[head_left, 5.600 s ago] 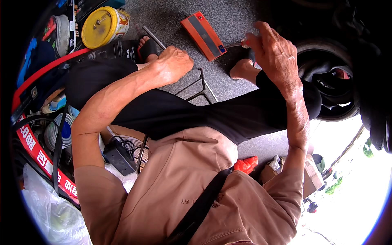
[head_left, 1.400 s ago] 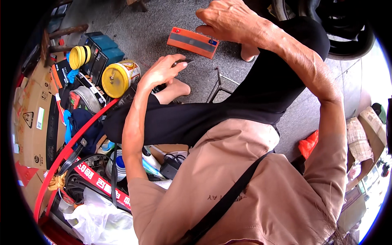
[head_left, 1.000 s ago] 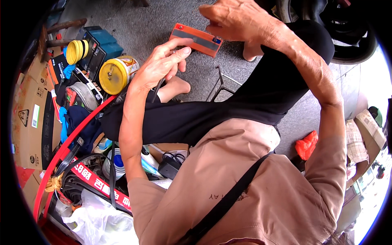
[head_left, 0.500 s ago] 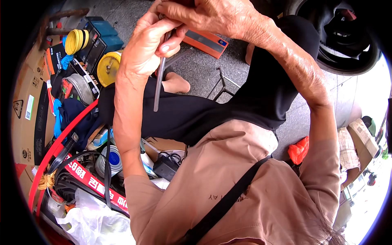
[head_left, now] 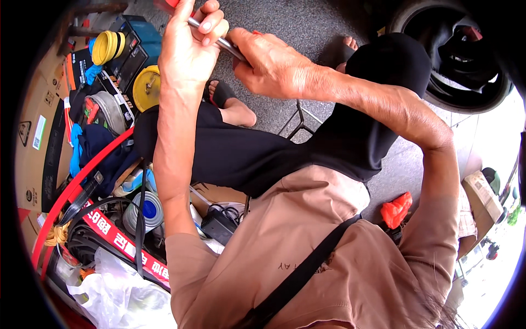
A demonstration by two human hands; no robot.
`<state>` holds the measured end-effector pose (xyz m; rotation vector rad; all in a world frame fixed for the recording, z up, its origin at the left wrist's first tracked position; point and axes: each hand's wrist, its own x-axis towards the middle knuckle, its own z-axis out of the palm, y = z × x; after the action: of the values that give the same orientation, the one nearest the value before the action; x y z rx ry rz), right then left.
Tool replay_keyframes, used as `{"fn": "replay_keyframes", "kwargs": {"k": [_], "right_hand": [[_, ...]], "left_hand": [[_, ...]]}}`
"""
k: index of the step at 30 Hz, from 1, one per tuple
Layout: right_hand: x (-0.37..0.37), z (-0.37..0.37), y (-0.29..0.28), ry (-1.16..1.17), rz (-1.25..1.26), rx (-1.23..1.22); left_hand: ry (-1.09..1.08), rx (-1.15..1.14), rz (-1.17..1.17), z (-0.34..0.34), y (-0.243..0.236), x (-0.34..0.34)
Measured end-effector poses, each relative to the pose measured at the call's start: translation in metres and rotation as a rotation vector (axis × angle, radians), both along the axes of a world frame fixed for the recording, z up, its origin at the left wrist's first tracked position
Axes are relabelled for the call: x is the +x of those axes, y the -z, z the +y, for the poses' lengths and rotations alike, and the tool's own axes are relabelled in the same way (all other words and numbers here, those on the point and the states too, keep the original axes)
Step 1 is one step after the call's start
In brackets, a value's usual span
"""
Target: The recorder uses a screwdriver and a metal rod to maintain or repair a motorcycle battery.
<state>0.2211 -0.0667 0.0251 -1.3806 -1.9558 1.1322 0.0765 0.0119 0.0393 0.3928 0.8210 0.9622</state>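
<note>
A thin grey metal rod [head_left: 229, 47] slants between my two hands near the upper edge. My left hand [head_left: 192, 52] is closed round its upper-left part, the fingers curled over it. The other end runs under my right hand [head_left: 274, 64], whose fingers are bent round it, so that end is hidden. A blurred red piece [head_left: 167, 5] shows beside my left fingertips at the picture's edge; I cannot make out what it is. Both hands are held out above the grey floor, beyond my knees in black trousers [head_left: 241, 151].
At left are yellow round containers [head_left: 147, 88], a teal case [head_left: 143, 41], cardboard boxes [head_left: 35, 137] and a red curved tube [head_left: 82, 183]. A white plastic bag [head_left: 120, 290] lies lower left. A black tyre [head_left: 471, 101] is at upper right, a thin metal stand [head_left: 300, 123] between my legs.
The rod hung downward from my left hand and now slants toward my right hand. My right hand has moved down, nearer to me. The orange box beyond my hands no longer shows.
</note>
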Motion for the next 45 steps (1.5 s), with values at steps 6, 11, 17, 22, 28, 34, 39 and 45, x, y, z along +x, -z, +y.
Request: {"fn": "replay_keyframes", "kwargs": {"k": [6, 11, 17, 22, 28, 34, 39, 45], "right_hand": [[0.029, 0.024, -0.037, 0.086, 0.069, 0.114], [0.059, 0.026, -0.041, 0.214, 0.14, 0.075], [0.066, 0.026, -0.052, 0.22, 0.195, 0.015], [0.068, 0.03, -0.056, 0.159, 0.072, 0.085], [0.063, 0.034, -0.053, 0.151, 0.094, 0.133], [0.062, 0.03, -0.054, 0.142, 0.032, 0.108], [0.06, 0.033, -0.058, 0.147, -0.053, 0.067], [0.052, 0.03, -0.039, 0.126, -0.076, 0.25]], "left_hand": [[0.219, 0.329, 0.113, 0.009, -0.031, -0.03], [0.065, 0.482, 0.879, 0.012, -0.033, -0.07], [-0.038, 0.783, 1.452, 0.0, -0.007, -0.098], [0.091, 0.344, 0.539, -0.011, -0.002, -0.073], [0.228, 0.021, 0.18, -0.01, 0.017, -0.047], [0.287, -0.046, 0.261, -0.013, 0.039, -0.034], [0.249, 0.008, 0.436, -0.022, 0.044, -0.02], [0.321, 0.051, 0.527, -0.017, 0.041, -0.01]]}}
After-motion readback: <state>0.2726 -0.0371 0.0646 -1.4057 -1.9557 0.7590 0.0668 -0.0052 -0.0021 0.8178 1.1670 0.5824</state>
